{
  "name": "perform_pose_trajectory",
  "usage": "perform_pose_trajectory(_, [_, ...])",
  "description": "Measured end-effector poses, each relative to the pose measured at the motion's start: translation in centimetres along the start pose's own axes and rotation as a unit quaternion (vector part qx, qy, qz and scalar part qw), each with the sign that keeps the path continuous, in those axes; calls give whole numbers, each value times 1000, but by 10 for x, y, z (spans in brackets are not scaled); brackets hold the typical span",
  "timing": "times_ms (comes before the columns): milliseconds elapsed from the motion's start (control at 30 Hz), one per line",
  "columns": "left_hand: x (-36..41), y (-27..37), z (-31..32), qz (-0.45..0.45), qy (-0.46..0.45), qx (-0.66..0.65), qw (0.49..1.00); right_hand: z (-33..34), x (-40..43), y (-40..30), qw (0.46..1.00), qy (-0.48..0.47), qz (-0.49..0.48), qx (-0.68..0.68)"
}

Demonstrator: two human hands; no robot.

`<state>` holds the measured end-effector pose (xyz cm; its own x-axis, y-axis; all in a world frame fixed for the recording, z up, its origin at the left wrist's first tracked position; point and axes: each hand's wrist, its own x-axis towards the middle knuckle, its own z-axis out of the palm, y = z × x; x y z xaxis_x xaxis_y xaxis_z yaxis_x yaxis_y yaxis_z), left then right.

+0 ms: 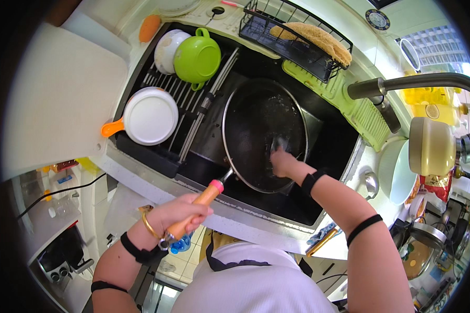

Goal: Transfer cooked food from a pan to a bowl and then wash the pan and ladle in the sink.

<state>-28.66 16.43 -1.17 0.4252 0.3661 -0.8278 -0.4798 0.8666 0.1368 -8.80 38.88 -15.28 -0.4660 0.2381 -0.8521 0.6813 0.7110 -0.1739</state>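
A large black wok (262, 121) with a bright metal rim rests over the black sink basin (325, 141), tilted a little. My left hand (178, 215) is closed around its wooden handle (211, 191), which has a pink collar and a metal hanging ring. Inside the wok, my right hand (282, 162) reaches down to the lower right of its inner surface. A blurred greyish patch shows at those fingertips; whether it is a scrubber, wet fingers or water I cannot tell. Small whitish specks or droplets lie on the wok's upper inner wall.
A roll-up rack (188, 98) at the left bears a green two-handled pot (197, 58), a white bowl (166, 51) and a white pan (150, 117) with an orange handle. A faucet (376, 88), a wire basket (282, 43) holding a loofah (317, 37), and a pale bowl (393, 172) stand around.
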Motion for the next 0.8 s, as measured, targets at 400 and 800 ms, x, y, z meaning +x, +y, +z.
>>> perform_pose_trajectory(400, [1, 1, -4, 27, 30, 57, 998, 20, -16, 10, 984, 60, -158, 50])
perform_pose_trajectory(800, [2, -1, 1, 22, 57, 93, 994, 28, 9, 18, 995, 62, -81, -4])
